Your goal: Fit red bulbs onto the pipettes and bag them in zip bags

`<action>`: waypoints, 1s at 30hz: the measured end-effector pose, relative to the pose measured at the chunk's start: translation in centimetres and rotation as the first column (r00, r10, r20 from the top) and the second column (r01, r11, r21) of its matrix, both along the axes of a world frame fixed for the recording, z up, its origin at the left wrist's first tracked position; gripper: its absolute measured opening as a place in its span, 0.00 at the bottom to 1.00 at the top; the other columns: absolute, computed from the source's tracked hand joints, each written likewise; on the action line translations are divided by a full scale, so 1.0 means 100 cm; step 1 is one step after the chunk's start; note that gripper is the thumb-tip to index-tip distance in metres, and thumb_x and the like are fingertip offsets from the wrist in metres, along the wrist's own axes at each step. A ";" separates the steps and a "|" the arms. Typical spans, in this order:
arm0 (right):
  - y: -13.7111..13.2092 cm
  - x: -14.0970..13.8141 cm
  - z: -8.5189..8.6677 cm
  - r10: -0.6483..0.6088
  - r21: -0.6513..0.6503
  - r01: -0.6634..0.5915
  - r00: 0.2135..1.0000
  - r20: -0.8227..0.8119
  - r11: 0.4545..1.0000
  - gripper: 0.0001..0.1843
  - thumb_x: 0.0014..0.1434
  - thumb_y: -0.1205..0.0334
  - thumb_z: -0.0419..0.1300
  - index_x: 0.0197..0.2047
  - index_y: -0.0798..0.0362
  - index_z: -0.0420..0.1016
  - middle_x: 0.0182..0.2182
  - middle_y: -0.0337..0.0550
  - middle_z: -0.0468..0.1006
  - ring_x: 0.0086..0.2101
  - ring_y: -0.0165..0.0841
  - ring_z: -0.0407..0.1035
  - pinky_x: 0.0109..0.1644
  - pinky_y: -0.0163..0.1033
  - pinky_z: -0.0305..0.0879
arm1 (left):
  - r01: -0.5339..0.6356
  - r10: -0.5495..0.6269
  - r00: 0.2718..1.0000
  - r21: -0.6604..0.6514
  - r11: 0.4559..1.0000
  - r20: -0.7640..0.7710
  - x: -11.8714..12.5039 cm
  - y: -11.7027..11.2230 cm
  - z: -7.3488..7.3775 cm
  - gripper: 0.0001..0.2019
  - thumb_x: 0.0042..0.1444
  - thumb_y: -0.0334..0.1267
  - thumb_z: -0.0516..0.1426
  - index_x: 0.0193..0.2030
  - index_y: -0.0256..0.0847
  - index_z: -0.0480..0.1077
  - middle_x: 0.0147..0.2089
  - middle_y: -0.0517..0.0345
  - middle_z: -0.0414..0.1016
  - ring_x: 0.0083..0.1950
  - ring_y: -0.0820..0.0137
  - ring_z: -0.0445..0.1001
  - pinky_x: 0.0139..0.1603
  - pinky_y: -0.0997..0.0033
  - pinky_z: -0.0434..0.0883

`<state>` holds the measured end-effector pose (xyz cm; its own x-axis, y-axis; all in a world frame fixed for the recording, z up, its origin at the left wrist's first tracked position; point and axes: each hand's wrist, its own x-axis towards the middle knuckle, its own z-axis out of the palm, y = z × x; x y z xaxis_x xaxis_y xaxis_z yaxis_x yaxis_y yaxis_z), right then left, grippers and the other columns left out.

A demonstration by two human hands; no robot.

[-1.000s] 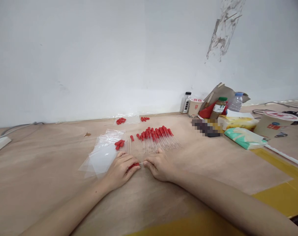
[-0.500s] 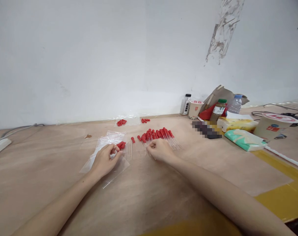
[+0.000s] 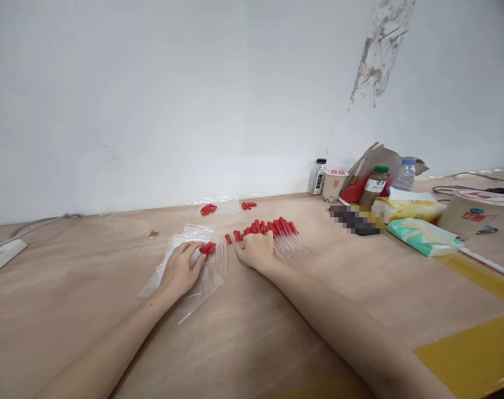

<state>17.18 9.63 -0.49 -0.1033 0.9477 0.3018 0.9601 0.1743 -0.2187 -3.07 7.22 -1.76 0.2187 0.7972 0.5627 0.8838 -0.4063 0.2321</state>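
Note:
My left hand (image 3: 183,270) rests on clear plastic zip bags (image 3: 202,288), thumb and fingers apart. Its fingertips are beside a small heap of red rubber bulbs (image 3: 207,248). My right hand (image 3: 257,252) is curled over the left part of a row of glass droppers with red bulbs (image 3: 291,235). Its thumb and fingertips close at a dropper (image 3: 237,236) there; the grip is partly hidden. Between the hands lie several bare glass tubes (image 3: 222,257) and one dropper with a red bulb (image 3: 228,239).
Two small groups of red bulbs (image 3: 208,209) lie near the wall, one on clear plastic. To the right stand a paper cup (image 3: 334,185), bottles (image 3: 374,185), tissue packs (image 3: 422,237) and a large cup (image 3: 470,213). A power strip (image 3: 5,259) sits at the left edge.
My right hand has moved left and forward along the dropper row, and its fingers now cover other droppers. My left hand stays by the bulbs, its fingers less curled. The view has shifted slightly.

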 end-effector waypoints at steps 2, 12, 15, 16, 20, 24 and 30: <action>-0.002 0.000 0.000 0.024 0.029 -0.024 1.000 0.005 0.999 0.19 0.57 0.52 0.48 0.31 0.55 0.75 0.28 0.49 0.77 0.33 0.38 0.70 0.45 0.47 0.46 | 0.049 -0.049 0.999 -0.019 0.999 -0.003 -0.002 0.005 0.000 0.16 0.56 0.40 0.48 0.49 0.40 0.68 0.49 0.52 0.71 0.51 0.60 0.67 0.51 0.59 0.64; -0.015 -0.029 0.010 0.119 -0.035 -0.119 0.993 -0.022 0.992 0.13 0.52 0.59 0.52 0.31 0.57 0.74 0.30 0.52 0.78 0.33 0.39 0.70 0.44 0.46 0.49 | 0.083 -0.086 0.994 0.037 0.996 0.074 0.005 0.013 -0.007 0.12 0.54 0.37 0.51 0.42 0.41 0.72 0.43 0.53 0.76 0.45 0.61 0.72 0.46 0.60 0.68; -0.014 -0.039 0.013 0.088 -0.102 -0.087 0.996 -0.002 0.991 0.11 0.51 0.62 0.53 0.33 0.57 0.75 0.32 0.53 0.78 0.34 0.39 0.71 0.46 0.48 0.48 | 0.096 -0.105 0.988 0.079 0.992 0.112 0.008 0.011 -0.007 0.11 0.53 0.36 0.51 0.41 0.40 0.71 0.42 0.53 0.75 0.43 0.62 0.72 0.46 0.60 0.68; -0.013 -0.042 0.014 0.084 -0.123 -0.082 0.996 0.006 0.989 0.11 0.50 0.63 0.54 0.33 0.57 0.75 0.32 0.53 0.78 0.34 0.40 0.71 0.47 0.49 0.47 | 0.101 -0.113 0.985 0.095 0.990 0.128 0.009 0.009 -0.006 0.11 0.53 0.36 0.51 0.41 0.40 0.71 0.41 0.53 0.75 0.43 0.62 0.72 0.46 0.60 0.68; -0.010 -0.050 0.015 0.074 -0.208 -0.066 0.997 0.034 0.976 0.10 0.49 0.66 0.55 0.33 0.57 0.75 0.34 0.53 0.78 0.39 0.43 0.70 0.50 0.50 0.46 | 0.104 -0.138 0.968 0.161 0.981 0.211 0.013 0.003 -0.001 0.11 0.55 0.34 0.49 0.44 0.39 0.68 0.41 0.53 0.71 0.43 0.66 0.71 0.46 0.63 0.69; -0.016 -0.034 0.020 0.068 -0.178 -0.068 0.998 -0.004 0.982 0.11 0.52 0.67 0.52 0.37 0.59 0.73 0.36 0.56 0.77 0.40 0.43 0.70 0.49 0.50 0.49 | 0.129 -0.183 0.927 0.179 0.975 0.327 0.021 -0.005 0.003 0.12 0.56 0.33 0.48 0.46 0.40 0.67 0.42 0.54 0.65 0.42 0.70 0.70 0.38 0.71 0.73; -0.032 0.039 0.021 0.144 -0.146 -0.193 0.945 -0.292 0.970 0.12 0.57 0.65 0.49 0.43 0.57 0.67 0.37 0.51 0.76 0.39 0.38 0.69 0.41 0.42 0.59 | 0.240 -0.272 0.887 0.131 0.962 0.372 0.040 -0.020 0.007 0.09 0.56 0.35 0.51 0.38 0.42 0.71 0.39 0.55 0.65 0.41 0.69 0.68 0.39 0.69 0.71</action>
